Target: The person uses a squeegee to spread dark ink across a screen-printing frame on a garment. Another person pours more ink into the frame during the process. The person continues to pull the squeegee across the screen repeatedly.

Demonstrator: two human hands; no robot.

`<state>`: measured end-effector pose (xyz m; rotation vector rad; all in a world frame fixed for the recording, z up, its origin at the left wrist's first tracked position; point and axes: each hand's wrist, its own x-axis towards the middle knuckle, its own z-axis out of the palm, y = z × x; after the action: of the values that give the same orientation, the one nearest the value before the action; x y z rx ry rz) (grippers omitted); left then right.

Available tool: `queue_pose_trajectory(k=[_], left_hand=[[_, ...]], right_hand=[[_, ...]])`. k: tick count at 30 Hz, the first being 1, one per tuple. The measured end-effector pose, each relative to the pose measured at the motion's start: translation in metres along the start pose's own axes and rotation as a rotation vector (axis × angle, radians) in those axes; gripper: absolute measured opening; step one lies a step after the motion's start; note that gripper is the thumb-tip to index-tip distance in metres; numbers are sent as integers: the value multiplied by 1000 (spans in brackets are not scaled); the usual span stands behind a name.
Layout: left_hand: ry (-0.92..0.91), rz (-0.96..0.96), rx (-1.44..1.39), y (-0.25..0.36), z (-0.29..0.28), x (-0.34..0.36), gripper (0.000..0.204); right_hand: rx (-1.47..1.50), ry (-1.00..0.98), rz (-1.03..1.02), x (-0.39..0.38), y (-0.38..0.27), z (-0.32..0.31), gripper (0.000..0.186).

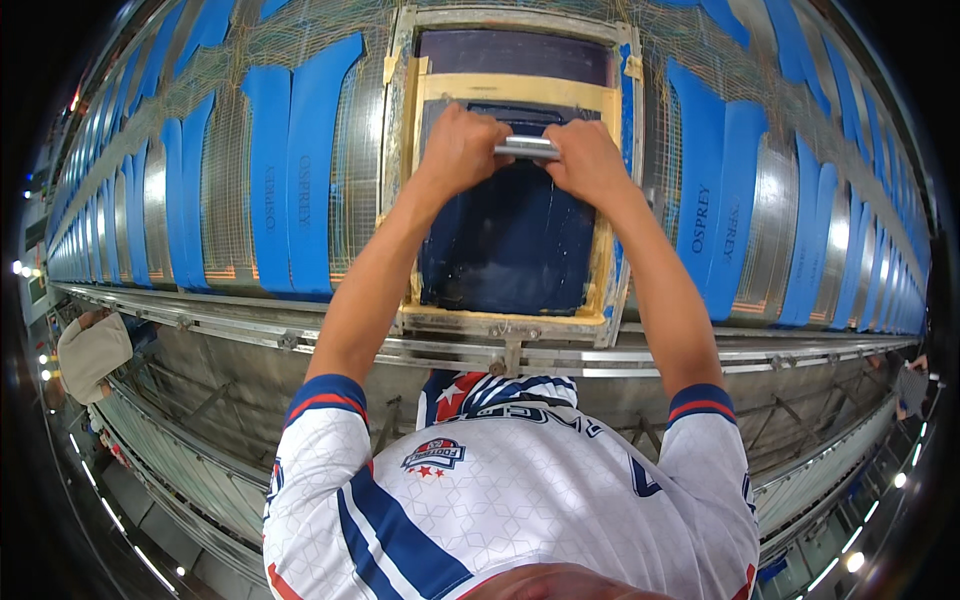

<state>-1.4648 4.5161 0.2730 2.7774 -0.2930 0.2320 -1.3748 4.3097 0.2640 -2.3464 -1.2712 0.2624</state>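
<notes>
My left hand (463,150) and my right hand (588,162) are both closed around the two ends of a squeegee (527,147), whose silver bar shows between them. Its lower part is mostly hidden by my hands and lies near the far end of the dark blue ink area. Beneath it is a screen printing frame (397,110), with yellowish tape (520,88) along the inside edges of its mesh. Glossy dark ink (505,250) covers the mesh from the squeegee toward me.
Blue cut fabric pieces (309,170) with dark lettering lie in rows on the long printing table, left and right (700,190) of the frame. A metal rail (560,358) runs along the near edge. Another person (95,350) stands at the far left, another (912,388) at the far right.
</notes>
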Motion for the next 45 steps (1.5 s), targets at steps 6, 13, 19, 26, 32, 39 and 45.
queue_pose_trajectory(k=[6, 13, 19, 26, 32, 39, 45], left_hand=[[42, -35, -104, 80, -1, -112, 18], [28, -32, -67, 87, -3, -124, 18], [-8, 7, 43, 7, -9, -8, 24], [-103, -53, 6, -40, -6, 54, 25], [-35, -42, -22, -24, 3, 25, 22], [-6, -48, -107, 75, -5, -114, 18], [-31, -54, -76, 92, -4, -144, 19]], right_hand=[[-10, 1, -64, -112, -73, 21, 24], [-3, 7, -91, -126, -78, 24, 24], [-55, 1, -48, -5, -6, -8, 23], [-29, -119, 90, 58, 29, -20, 24], [-32, -42, 2, 39, 18, -5, 20], [13, -42, -44, -103, -77, 22, 27], [21, -37, -32, -136, -98, 31, 25]])
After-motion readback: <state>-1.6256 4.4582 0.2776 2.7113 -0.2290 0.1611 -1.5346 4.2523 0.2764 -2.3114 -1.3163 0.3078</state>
